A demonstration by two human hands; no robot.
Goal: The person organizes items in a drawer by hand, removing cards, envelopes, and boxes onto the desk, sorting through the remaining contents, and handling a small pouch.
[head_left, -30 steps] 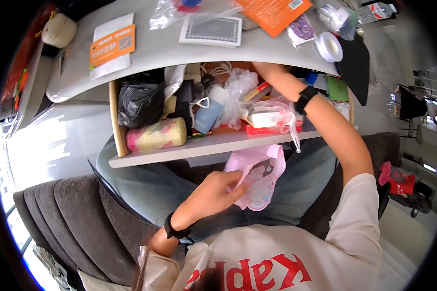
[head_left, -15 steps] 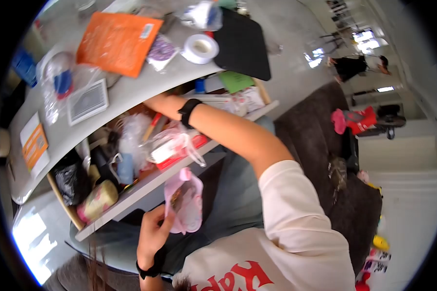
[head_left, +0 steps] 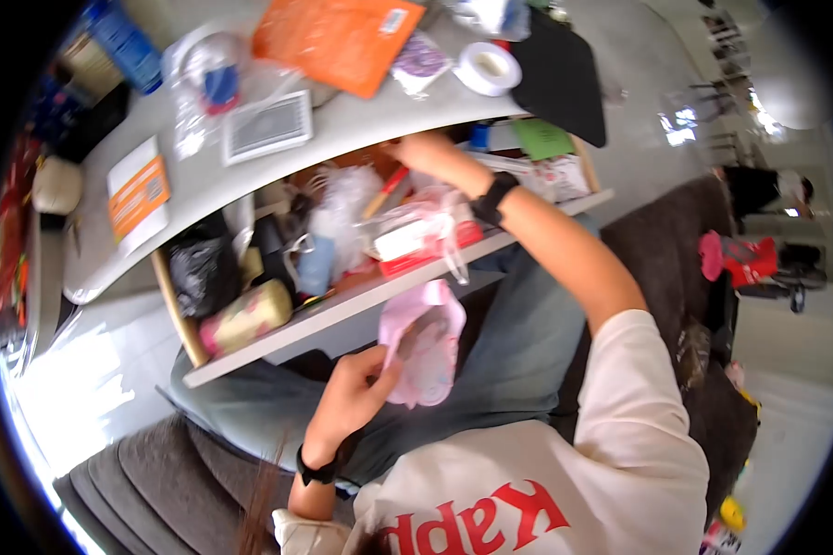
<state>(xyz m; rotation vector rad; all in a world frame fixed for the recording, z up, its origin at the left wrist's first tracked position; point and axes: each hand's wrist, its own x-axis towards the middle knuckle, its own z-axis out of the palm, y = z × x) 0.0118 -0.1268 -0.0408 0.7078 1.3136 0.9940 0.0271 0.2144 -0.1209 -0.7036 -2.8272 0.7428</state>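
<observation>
My left hand grips the lower left edge of a pink pouch between thumb and fingers. The pouch has a see-through front, and something brownish shows inside. It hangs over my lap, just in front of the drawer. My right hand reaches into the back of the open drawer, below the table's edge. Its fingertips are hidden, so any grip there does not show. Close to it lie a red-handled tool, a crumpled clear plastic bag and a red-and-white box.
The drawer also holds a black plastic bag, a yellowish roll and a green card. On the tabletop are an orange packet, a white tape roll, a grey-and-white panel and a black mat.
The view has swung, so the scene sits further right. My right hand has shifted slightly right within the drawer. My left hand keeps hold of the pink pouch.
</observation>
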